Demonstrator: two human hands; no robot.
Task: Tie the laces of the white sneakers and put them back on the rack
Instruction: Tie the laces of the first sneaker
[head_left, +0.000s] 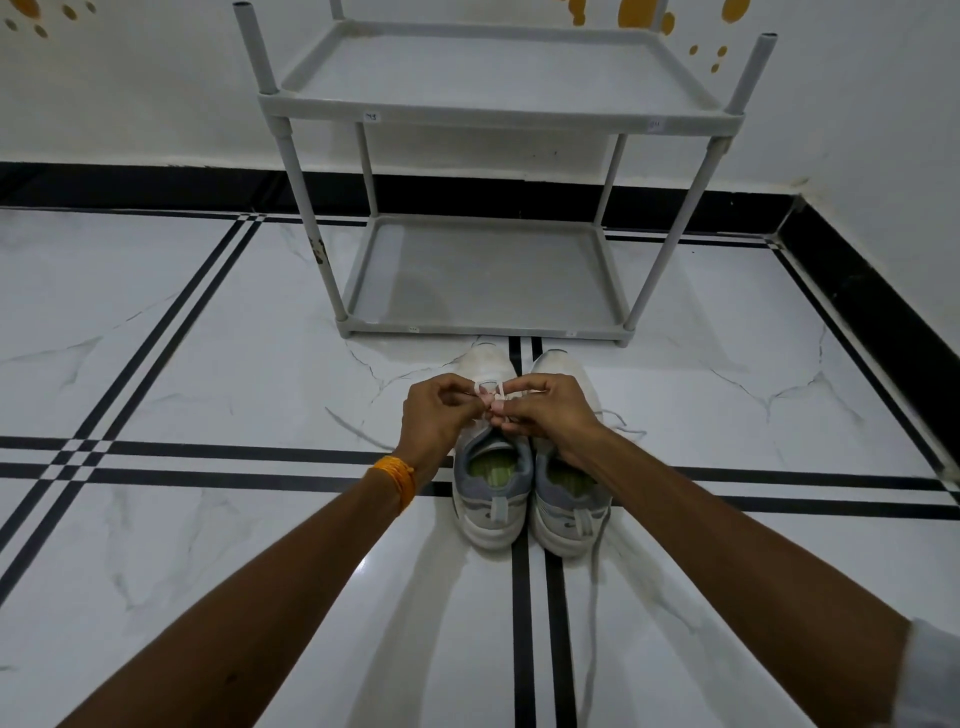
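Two white sneakers with grey heels stand side by side on the floor, toes toward the rack: the left sneaker (491, 499) and the right sneaker (569, 506). My left hand (439, 415) and my right hand (545, 410) meet above the left sneaker's tongue, each pinching its white lace (488, 387), which forms a small loop between them. The right sneaker's lace (595, 597) trails loose over the floor toward me. A grey plastic rack (483, 327) stands just beyond the toes, both shelves bare.
White marble floor tiles with black stripe lines (522, 623) spread all around. A white wall with a black skirting (156, 184) runs behind the rack and along the right side. A loose lace end (353, 428) lies left of the shoes.
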